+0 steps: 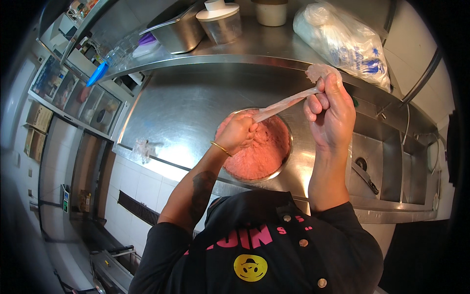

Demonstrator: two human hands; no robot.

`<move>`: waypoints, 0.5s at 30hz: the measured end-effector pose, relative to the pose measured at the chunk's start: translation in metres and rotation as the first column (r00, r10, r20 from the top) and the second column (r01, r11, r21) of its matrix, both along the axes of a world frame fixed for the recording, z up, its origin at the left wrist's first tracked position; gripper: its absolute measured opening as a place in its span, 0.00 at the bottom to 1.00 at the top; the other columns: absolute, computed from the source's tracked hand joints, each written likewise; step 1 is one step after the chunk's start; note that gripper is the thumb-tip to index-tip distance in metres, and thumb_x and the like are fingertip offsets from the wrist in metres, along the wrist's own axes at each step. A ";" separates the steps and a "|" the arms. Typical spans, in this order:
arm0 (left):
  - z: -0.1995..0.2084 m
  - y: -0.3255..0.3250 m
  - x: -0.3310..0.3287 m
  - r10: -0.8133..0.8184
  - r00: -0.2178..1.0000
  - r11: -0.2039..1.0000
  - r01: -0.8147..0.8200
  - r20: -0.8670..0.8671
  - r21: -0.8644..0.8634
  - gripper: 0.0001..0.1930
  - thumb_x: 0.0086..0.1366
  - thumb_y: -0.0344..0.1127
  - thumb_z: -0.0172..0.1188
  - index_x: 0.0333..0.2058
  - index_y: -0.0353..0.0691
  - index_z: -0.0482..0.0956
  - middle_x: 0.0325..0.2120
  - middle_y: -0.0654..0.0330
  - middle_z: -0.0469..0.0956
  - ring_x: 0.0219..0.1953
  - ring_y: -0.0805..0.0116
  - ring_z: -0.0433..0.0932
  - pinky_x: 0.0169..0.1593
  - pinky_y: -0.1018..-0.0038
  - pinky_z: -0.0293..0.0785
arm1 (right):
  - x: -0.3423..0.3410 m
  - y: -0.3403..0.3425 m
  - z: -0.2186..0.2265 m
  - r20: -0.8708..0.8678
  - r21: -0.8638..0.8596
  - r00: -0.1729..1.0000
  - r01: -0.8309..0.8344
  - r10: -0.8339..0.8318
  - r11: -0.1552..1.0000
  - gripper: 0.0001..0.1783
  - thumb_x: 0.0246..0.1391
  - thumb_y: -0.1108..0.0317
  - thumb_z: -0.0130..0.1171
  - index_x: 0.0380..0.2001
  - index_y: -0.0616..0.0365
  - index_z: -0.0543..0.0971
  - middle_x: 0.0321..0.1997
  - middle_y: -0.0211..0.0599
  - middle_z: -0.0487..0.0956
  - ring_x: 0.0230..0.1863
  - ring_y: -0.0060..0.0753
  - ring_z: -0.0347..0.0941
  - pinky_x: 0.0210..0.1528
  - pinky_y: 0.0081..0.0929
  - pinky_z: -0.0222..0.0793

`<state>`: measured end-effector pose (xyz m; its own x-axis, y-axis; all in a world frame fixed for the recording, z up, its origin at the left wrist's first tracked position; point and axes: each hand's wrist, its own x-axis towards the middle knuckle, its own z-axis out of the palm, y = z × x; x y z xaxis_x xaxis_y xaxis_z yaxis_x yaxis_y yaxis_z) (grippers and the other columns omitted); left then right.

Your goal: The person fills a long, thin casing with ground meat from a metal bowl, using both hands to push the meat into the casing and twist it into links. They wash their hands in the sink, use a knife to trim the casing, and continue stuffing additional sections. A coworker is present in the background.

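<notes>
A long translucent strip [286, 104], which looks like twisted plastic film smeared with pink, stretches tight between my hands. My left hand [239, 133] is closed round its lower end, directly over a round metal bowl [291, 147]. Pink minced meat [259, 157] with an uneven surface fills the bowl. Up and to the right, my right hand [330, 105] pinches the strip's other end between thumb and fingers. A pale pink, wet-looking lump [318, 72] shows above those fingers; whether it belongs to the strip I cannot tell.
The bowl stands on a steel worktop [191, 98]. A raised shelf behind carries a metal pan [178, 32], a lidded clear container [220, 24] and a stuffed plastic bag [342, 44]. At right, a knife [364, 177] lies by the steel sinks [374, 147]. Crumpled plastic [142, 150] sits near the front edge.
</notes>
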<state>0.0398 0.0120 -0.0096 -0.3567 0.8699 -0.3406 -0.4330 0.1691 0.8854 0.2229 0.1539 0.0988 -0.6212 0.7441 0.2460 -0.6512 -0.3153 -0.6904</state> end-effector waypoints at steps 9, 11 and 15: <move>0.004 0.008 0.000 0.007 1.000 0.998 -0.008 -0.010 -0.068 0.12 0.69 0.34 0.44 0.24 0.42 0.67 0.12 0.68 0.60 0.10 0.78 0.52 0.14 0.76 0.49 | 0.011 0.009 -0.002 -0.037 -0.001 0.999 0.038 -0.038 0.999 0.16 0.74 0.56 0.52 0.36 0.57 0.74 0.21 0.20 0.61 0.21 0.17 0.61 0.20 0.18 0.59; 0.009 0.012 0.002 0.018 1.000 0.997 -0.019 -0.013 -0.077 0.12 0.70 0.34 0.44 0.24 0.43 0.67 0.12 0.69 0.60 0.10 0.78 0.52 0.14 0.76 0.48 | 0.015 0.009 0.002 -0.067 -0.006 0.996 0.053 -0.053 0.999 0.15 0.74 0.56 0.52 0.36 0.56 0.74 0.21 0.20 0.61 0.21 0.17 0.61 0.20 0.18 0.58; -0.031 -0.004 -0.018 0.054 0.993 0.999 -0.053 0.104 -0.011 0.13 0.71 0.34 0.46 0.24 0.44 0.67 0.13 0.69 0.60 0.10 0.78 0.53 0.15 0.77 0.48 | 0.050 0.036 0.023 -0.281 0.150 0.943 0.224 -0.176 0.963 0.15 0.75 0.56 0.50 0.38 0.57 0.73 0.21 0.20 0.61 0.23 0.16 0.62 0.21 0.17 0.60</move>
